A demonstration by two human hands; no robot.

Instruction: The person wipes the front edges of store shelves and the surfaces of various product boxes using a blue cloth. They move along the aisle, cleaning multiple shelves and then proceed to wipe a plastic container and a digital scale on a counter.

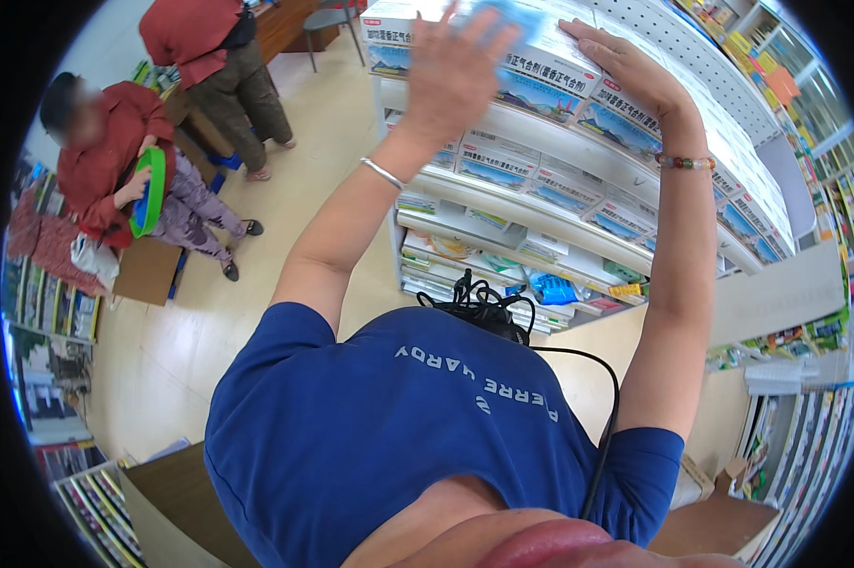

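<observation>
My left hand [452, 82], blurred and with a metal bangle at its wrist, is over the front edge of the top row of medicine boxes [540, 96]. A light blue cloth [519, 18] is under its spread fingers, against the boxes; blur hides how it is gripped. Flat on the boxes' upper faces lies my right hand [622, 60], holding nothing, a beaded bracelet on that wrist. The white cartons bear printed writing and mountain pictures. They stand side by side on a white metal shelf unit [427, 96].
Lower shelves hold more cartons [498, 167] and a blue packet [551, 287]. A black cable [615, 383] runs along my right side. At left, a person [118, 156] holds a green-rimmed tray [156, 192]; another person [239, 92] stands behind. A grey chair [330, 20] is farther back.
</observation>
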